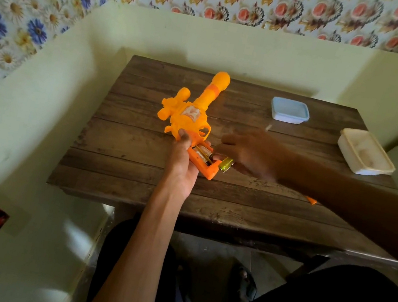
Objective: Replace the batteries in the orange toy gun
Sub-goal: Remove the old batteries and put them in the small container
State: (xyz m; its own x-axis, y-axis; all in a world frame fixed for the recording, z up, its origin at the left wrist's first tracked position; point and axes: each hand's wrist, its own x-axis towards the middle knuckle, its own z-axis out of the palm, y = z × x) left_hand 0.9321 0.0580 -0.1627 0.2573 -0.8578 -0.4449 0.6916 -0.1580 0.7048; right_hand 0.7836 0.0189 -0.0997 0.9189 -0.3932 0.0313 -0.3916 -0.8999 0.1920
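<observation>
The orange toy gun (194,112) lies over the dark wooden table (134,179), barrel pointing away from me. My left hand (181,163) grips its handle from below, thumb near the trigger. The battery compartment (201,154) in the handle is uncovered, with batteries showing inside. My right hand (248,151) reaches in from the right, blurred, and holds a yellow-green battery (226,164) at the compartment's end, a fingertip touching the opening. An orange piece (311,200) peeks out under my right forearm; I cannot tell what it is.
A pale blue lidded box (290,110) stands at the back of the table. A cream tray (365,152) overhangs the right edge. A small pale stick (268,128) shows just beyond my right hand. Walls close in behind and to the left.
</observation>
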